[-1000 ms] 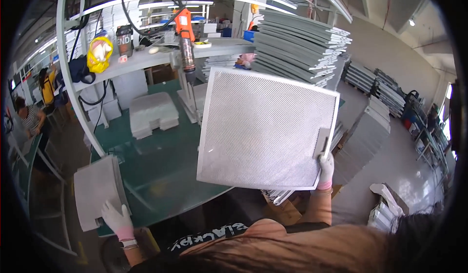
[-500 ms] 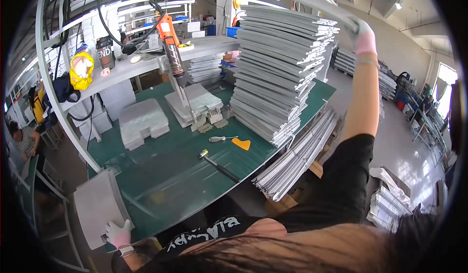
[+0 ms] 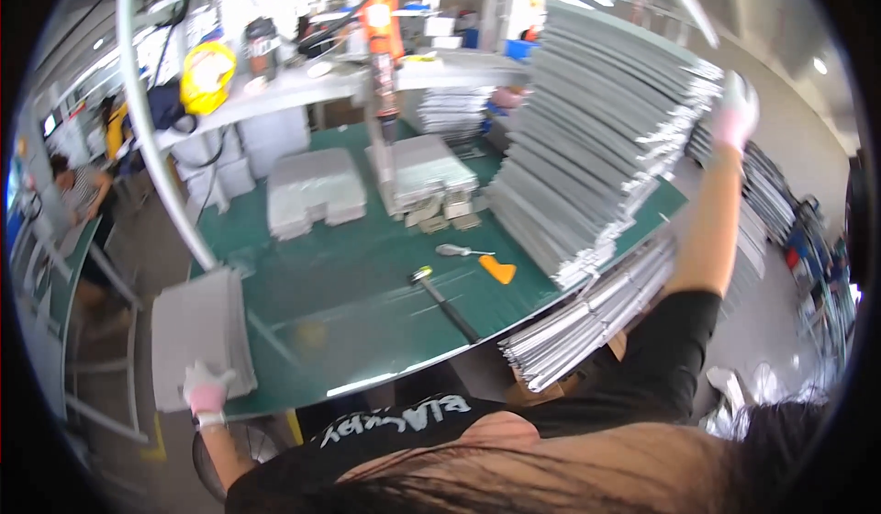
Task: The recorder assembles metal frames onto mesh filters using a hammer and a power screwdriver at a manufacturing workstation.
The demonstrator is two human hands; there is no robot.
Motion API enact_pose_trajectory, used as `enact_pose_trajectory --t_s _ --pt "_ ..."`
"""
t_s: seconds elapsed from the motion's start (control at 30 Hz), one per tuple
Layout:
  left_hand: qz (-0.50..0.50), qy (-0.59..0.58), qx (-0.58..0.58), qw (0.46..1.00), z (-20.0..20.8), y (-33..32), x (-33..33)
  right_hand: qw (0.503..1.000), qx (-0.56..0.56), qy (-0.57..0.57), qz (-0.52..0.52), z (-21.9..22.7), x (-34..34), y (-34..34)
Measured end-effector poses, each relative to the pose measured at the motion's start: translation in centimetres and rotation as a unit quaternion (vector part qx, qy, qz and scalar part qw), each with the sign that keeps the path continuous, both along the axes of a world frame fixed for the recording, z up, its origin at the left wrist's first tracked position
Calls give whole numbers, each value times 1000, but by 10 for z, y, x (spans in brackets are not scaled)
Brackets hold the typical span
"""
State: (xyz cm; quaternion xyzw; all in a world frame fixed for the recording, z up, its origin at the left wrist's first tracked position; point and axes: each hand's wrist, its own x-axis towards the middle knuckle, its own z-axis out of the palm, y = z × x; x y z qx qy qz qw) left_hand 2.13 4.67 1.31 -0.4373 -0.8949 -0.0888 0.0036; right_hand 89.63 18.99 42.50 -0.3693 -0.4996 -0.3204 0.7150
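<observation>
My left hand (image 3: pixel 207 389), in a white and pink glove, lies with fingers apart on the near part of a stack of flat grey sheets (image 3: pixel 197 330) at the left corner of the table. My right hand (image 3: pixel 737 115), gloved the same way, is raised at the upper right edge of a tall, leaning stack of grey panels (image 3: pixel 596 138). Its fingers are blurred, so their grip cannot be made out. On the green table top (image 3: pixel 340 340) between my hands are a hammer (image 3: pixel 447 307), a screwdriver (image 3: pixel 463 251) and an orange scraper-like piece (image 3: pixel 497 270).
Two lower piles of grey plates, one left (image 3: pixel 317 188) and one right (image 3: pixel 427 170), sit farther back, with small metal brackets (image 3: pixel 445 211) by the right one. An orange power tool (image 3: pixel 381 46) hangs above. Long metal strips (image 3: pixel 587 317) lie beside the table's right edge.
My right hand has come down from above the tall stack to its upper edge; the raised panel no longer shows apart from it. My left hand stays on the sheets. The view has shifted.
</observation>
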Motion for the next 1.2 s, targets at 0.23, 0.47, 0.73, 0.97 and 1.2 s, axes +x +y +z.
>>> enact_pose_trajectory --t_s 0.23,0.47,0.73,0.97,1.2 --pt "56 -10 -19 998 22 -33 -4 978 -198 50 45 -229 -213 -64" --pt "76 26 -88 993 -5 -41 -5 683 -541 292 394 -460 -331 -79" --pt "115 -83 -105 984 -4 -43 8 645 -587 40 488 -479 -413 -69" --pt "63 -112 30 991 -46 -66 -27 587 -618 -24 523 -480 -438 -71" --pt "111 -19 -2 994 -30 -47 9 560 -640 -43 525 -503 -438 -67"
